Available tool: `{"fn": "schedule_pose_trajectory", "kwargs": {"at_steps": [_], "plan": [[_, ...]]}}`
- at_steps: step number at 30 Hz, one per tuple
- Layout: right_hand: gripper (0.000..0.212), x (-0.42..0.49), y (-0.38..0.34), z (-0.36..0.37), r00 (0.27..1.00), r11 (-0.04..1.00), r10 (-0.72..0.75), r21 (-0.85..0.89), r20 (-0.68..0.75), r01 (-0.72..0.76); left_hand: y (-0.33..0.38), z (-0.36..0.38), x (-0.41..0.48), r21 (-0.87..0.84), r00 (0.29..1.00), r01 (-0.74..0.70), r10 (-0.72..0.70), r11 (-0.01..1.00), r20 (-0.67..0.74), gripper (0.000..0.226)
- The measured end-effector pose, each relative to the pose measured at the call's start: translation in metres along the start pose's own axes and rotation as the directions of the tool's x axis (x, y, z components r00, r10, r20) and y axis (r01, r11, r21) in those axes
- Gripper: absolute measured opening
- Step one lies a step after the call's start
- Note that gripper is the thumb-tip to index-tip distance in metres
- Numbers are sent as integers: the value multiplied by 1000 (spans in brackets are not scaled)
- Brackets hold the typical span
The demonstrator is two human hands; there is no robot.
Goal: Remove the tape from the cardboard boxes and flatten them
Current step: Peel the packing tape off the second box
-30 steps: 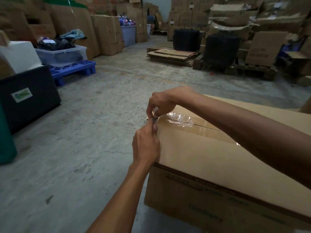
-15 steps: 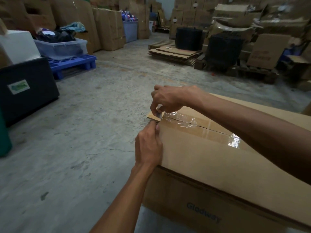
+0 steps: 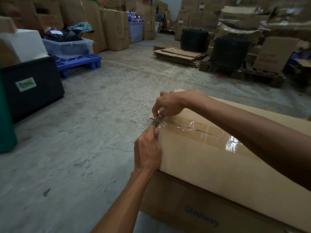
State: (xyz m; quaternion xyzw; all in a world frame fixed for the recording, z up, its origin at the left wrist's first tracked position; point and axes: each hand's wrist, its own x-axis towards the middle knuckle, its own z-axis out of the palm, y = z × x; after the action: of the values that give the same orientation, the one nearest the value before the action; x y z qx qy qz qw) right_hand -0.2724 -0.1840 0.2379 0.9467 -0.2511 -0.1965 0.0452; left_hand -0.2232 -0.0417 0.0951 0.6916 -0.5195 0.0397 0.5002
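Box [image 3: 210, 165] set on floor [image 3: 84, 148], near right; tape [image 3: 198, 127] laid along top seam; its lifted left end pinched by right hand [image 3: 168, 105]; left hand [image 3: 147, 152] curled just below; hold cannot be told.

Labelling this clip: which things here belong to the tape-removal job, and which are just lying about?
Job: large brown cardboard box; clear shiny tape on its seam; left hand and right hand, both pinching the tape's end.
Lying about: black plastic bin; blue plastic pallet; clear plastic tub.
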Motion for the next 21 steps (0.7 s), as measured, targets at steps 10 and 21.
{"fn": "schedule_pose_trajectory", "kwargs": {"at_steps": [10,21], "plan": [[21,17,-18,5,1000,997,-1,-72,2,1,-12,-3,-5,20,1000,21,-21,1000,-1,31],[23,32,-48,3,986,959,-80,-258,145,116,-32,2,-16,15,1000,19,-19,1000,-10,26]]}}
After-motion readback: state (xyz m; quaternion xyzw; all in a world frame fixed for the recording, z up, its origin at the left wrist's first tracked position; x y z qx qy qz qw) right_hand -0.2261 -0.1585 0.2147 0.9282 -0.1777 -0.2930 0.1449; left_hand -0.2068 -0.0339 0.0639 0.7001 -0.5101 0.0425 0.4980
